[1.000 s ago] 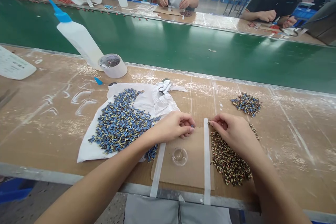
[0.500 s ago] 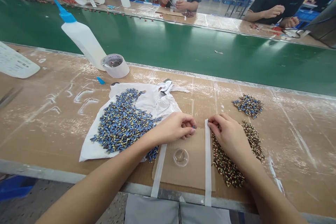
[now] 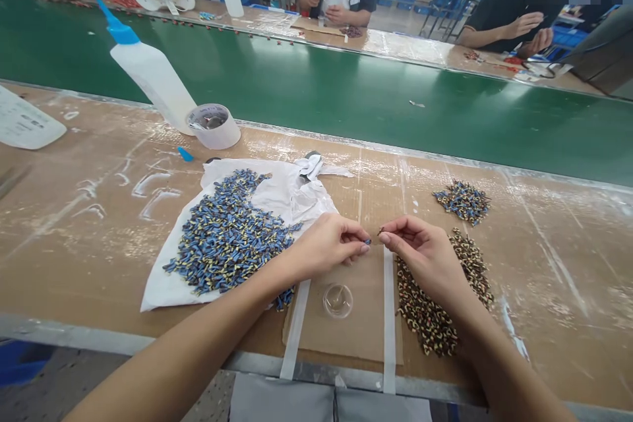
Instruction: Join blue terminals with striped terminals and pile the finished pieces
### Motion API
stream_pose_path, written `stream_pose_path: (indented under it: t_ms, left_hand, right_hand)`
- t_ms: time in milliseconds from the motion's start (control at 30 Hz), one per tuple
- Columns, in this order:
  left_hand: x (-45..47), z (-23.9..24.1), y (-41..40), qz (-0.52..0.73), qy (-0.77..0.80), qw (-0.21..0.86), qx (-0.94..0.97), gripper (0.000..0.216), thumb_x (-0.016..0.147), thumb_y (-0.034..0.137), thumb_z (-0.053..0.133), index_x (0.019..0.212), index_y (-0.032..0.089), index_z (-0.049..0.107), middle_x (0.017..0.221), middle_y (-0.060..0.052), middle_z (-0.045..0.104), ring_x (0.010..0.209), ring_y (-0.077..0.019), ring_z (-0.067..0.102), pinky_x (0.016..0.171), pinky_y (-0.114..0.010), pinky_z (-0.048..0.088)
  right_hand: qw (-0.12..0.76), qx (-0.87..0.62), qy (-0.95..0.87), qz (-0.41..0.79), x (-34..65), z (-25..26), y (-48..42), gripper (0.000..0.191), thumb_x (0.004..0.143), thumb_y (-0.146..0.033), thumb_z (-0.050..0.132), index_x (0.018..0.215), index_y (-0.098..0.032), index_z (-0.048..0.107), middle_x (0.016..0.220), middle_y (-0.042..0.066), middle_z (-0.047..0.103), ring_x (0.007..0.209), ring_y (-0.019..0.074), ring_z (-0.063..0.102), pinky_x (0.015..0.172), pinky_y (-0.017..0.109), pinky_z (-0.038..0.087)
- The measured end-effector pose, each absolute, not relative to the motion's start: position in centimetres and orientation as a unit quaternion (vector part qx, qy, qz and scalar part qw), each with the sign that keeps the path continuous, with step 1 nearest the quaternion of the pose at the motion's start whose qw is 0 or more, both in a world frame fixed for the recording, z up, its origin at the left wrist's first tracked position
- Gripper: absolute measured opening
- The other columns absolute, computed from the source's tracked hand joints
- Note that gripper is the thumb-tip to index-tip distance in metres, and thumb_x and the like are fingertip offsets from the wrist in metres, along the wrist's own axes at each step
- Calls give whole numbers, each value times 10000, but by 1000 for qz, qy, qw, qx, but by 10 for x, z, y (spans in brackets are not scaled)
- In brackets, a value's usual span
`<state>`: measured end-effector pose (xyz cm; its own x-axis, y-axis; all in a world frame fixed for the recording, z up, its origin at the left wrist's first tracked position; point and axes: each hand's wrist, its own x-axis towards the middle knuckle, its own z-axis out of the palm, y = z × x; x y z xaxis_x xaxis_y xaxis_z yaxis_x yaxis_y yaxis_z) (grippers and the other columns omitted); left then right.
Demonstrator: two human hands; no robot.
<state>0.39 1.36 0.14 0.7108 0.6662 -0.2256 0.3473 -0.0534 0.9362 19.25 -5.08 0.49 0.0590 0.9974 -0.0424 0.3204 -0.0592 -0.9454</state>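
I have both hands in a fingertip pinch; left hand [image 3: 329,247] is closed on a tiny blue piece [image 3: 367,242], right hand [image 3: 429,255] on a tiny dark piece [image 3: 380,231], too small for me to read its shape; both sit above the far edge of the cardboard [image 3: 343,339], near each other, can't tell if they touch; clear round cup [image 3: 332,307] on the cardboard, thin stick in it, can't tell if liquid too; white sheet [image 3: 161,290] at left bears a big blue, dark and yellow heap [image 3: 225,237], left forearm covering its near edge; brown-and-cream heap [image 3: 428,316] at right, partly hidden by right hand; small blue-brown pile [image 3: 462,202] beyond; tape roll [image 3: 220,136] touches or nearly touches white bottle [image 3: 153,82]; green belt [image 3: 297,89] behind.
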Motion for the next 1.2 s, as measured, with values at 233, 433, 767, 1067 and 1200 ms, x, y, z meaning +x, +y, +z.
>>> stream_pose_path:
  t_ms: [233,433,767,1067,1200]
  left_hand:
    - [3,2,13,159,345,579,722,189,875,260,551,925,136,685,704,-28,633,643,-132,602,617,-231,451]
    - [6,1,11,177,339,570,727,181,890,225,524,838,125,665,687,-17,613,607,-116,573,591,-221,434]
    - [5,1,13,251,305,307,866,151,886,144,588,755,114,657,681,-6,580,650,-125,514,615,-247,345]
    - [5,-1,11,250,276,271,888,137,875,94,546,758,121,614,704,-10,557,658,-136,499,615,-246,354]
    - [5,-4,13,219,271,263,899,143,856,81,539,740,122,611,695,-14,566,655,-142,491,608,-256,337]
  right_hand:
    - [437,-578,-528,444,189,-1,-50,186,829,-334,669,910,-167,680,856,65,734,785,180,692,736,347,557]
    - [407,-577,-580,406,188,-1,-53,152,867,-311,630,919,-176,677,875,66,730,813,193,690,758,353,545]
    - [397,-585,-604,369,187,-1,-56,126,887,-300,605,879,-183,650,851,46,689,794,181,637,721,320,487]
    - [399,-570,-625,353,184,-7,-55,109,895,-250,566,812,-183,588,754,17,591,705,158,537,649,297,417]
    - [376,-569,-633,366,184,-11,-55,106,894,-230,553,802,-184,580,753,21,586,708,163,529,650,300,411]
